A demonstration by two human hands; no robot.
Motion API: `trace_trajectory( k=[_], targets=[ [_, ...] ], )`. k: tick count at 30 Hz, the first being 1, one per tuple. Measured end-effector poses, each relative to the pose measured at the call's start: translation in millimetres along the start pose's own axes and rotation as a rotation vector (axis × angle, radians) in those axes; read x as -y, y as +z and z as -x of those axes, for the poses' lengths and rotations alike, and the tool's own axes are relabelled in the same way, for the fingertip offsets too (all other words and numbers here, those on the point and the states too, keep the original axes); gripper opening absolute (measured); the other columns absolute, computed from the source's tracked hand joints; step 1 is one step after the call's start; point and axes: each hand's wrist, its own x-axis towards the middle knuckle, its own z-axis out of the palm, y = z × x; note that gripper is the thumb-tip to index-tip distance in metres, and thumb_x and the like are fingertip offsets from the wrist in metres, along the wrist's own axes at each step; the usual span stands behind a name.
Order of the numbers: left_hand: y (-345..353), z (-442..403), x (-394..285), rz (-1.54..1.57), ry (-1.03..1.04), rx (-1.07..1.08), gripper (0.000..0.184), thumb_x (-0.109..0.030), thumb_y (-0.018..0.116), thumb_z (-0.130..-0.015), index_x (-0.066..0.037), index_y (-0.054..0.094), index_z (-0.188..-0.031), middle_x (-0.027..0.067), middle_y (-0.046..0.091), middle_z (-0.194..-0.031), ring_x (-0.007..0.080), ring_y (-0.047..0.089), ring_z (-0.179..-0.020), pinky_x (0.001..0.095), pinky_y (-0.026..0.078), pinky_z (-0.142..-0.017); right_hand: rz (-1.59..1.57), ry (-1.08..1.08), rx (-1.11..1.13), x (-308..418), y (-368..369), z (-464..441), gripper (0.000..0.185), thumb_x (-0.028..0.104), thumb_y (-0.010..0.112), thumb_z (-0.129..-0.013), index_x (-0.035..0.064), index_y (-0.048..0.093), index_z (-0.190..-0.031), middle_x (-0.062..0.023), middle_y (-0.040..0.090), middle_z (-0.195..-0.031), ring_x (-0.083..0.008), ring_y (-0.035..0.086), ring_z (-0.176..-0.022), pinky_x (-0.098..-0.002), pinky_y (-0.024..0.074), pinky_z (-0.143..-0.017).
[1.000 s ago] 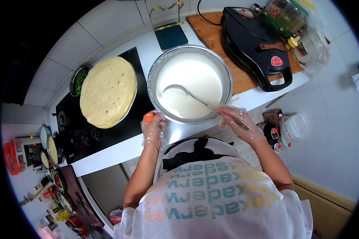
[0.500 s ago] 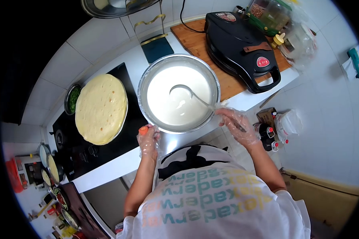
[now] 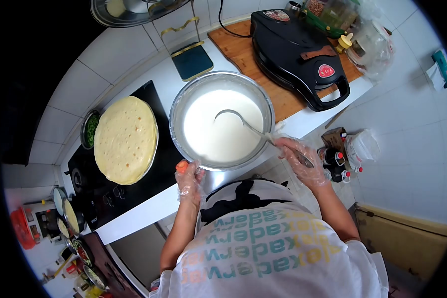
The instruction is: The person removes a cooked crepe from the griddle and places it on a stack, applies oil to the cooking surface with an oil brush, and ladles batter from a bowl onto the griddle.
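Observation:
A wide metal bowl (image 3: 172, 116) of white batter (image 3: 218, 136) stands on the counter in front of me. My right hand (image 3: 303, 161), in a clear plastic glove, is closed round the handle of a metal ladle (image 3: 255, 130). The ladle's head is in the batter, with its rim showing. Just off the bowl's near-left side is my left hand (image 3: 189, 181), also gloved, its fingers wrapped round an orange carrot-like piece (image 3: 182, 166). Only the blunt end of that piece sticks out. Left of the bowl lies a stack of round flatbreads (image 3: 126, 139).
A black electric griddle (image 3: 298, 54) sits closed on a wooden board (image 3: 278, 102) at the back right. Chopped greens fill a small bowl (image 3: 90, 129) beyond the flatbreads, beside the black cooktop (image 3: 134, 196). Bottles (image 3: 338, 171) stand low on the right.
The ladle's head has risen slightly, so more of its curved rim and neck shows above the batter. My right hand has shifted a little outward and down. The view has tilted slightly.

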Motion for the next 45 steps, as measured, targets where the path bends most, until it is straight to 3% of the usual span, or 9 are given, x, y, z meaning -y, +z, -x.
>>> trace_trajectory(
  k=[6,12,16,19,22,34,39,43,45],
  targets=[
    [-1,0,0,0.064,0.049,0.04,0.02,-0.011,0.066,-0.073,-0.011,0.051,-0.086,-0.0015,0.055,-0.077,0.0088,0.053,-0.062,0.0203,0.047,-0.056,0.02,-0.017,0.008,5,0,-3,0.024,0.0,0.049,-0.082,0.0021,0.058,-0.104,-0.0089,0.06,-0.083,-0.0121,0.052,-0.069,-0.0232,0.0435,-0.066],
    [-9,-9,16,0.228,0.083,-0.033,0.016,-0.019,0.065,-0.079,-0.015,0.05,-0.085,-0.0027,0.054,-0.078,0.009,0.053,-0.071,0.0241,0.047,-0.064,0.006,-0.058,-0.035,-1,2,1,0.022,0.001,0.05,-0.083,0.0019,0.059,-0.102,-0.0094,0.06,-0.083,-0.0124,0.053,-0.069,-0.0228,0.0434,-0.066],
    [-12,-18,18,0.227,0.021,0.134,0.04,-0.034,0.063,-0.08,-0.012,0.047,-0.109,0.0035,0.055,-0.105,0.0181,0.054,-0.095,0.034,0.045,-0.078,0.061,-0.083,-0.051,-2,1,3,0.021,0.002,0.05,-0.082,0.0018,0.059,-0.101,-0.009,0.06,-0.081,-0.014,0.053,-0.067,-0.0233,0.0438,-0.065],
    [-17,-30,20,0.257,0.023,0.27,0.05,-0.038,0.062,-0.08,-0.011,0.044,-0.117,0.0064,0.053,-0.112,0.0218,0.053,-0.099,0.0373,0.045,-0.08,0.0,-0.025,-0.039,-5,0,7,0.023,0.002,0.05,-0.081,0.0024,0.059,-0.102,-0.0081,0.057,-0.076,-0.0151,0.053,-0.064,-0.0238,0.0436,-0.063],
    [-20,-35,19,0.287,-0.02,0.285,0.04,-0.033,0.063,-0.08,-0.012,0.047,-0.109,0.0038,0.056,-0.108,0.0177,0.055,-0.096,0.0364,0.047,-0.074,0.041,-0.076,-0.04,-15,0,7,0.025,0.002,0.05,-0.08,0.003,0.058,-0.104,-0.0066,0.055,-0.072,-0.0144,0.051,-0.062,-0.0236,0.0429,-0.062],
    [6,-41,12,0.313,-0.015,0.35,0.048,-0.037,0.063,-0.08,-0.01,0.044,-0.116,0.0065,0.054,-0.112,0.0213,0.052,-0.102,0.0383,0.045,-0.081,-0.078,-0.047,-0.119,-16,-1,4,0.024,0.001,0.051,-0.08,0.0032,0.059,-0.103,-0.0077,0.056,-0.072,-0.0144,0.053,-0.063,-0.0238,0.0441,-0.063],
    [6,-41,10,0.331,-0.027,0.368,0.043,-0.034,0.062,-0.081,-0.01,0.045,-0.112,0.0063,0.055,-0.109,0.0206,0.053,-0.101,0.0378,0.045,-0.082,0.311,-0.259,-0.08,-5,-2,3,0.024,0.002,0.055,-0.078,0.0064,0.06,-0.101,-0.0103,0.062,-0.083,-0.024,0.059,-0.067,-0.0301,0.0465,-0.062],
    [4,-40,10,0.343,-0.054,0.27,0.031,-0.026,0.066,-0.079,-0.012,0.049,-0.1,0.0023,0.057,-0.099,0.0162,0.055,-0.094,0.0353,0.045,-0.082,0.633,-0.453,-0.099,-5,0,-3,0.026,0.003,0.056,-0.076,0.0095,0.059,-0.101,-0.0089,0.063,-0.089,-0.0294,0.059,-0.07,-0.0348,0.047,-0.061],
    [5,-32,10,0.294,-0.014,0.162,0.03,-0.024,0.066,-0.078,-0.012,0.049,-0.1,0.0013,0.057,-0.099,0.0151,0.054,-0.092,0.0344,0.045,-0.082,0.637,-0.425,-0.081,-9,-1,-13,0.028,0.003,0.058,-0.076,0.0102,0.058,-0.103,-0.0087,0.063,-0.091,-0.0286,0.06,-0.071,-0.0345,0.0477,-0.062]
  ],
)
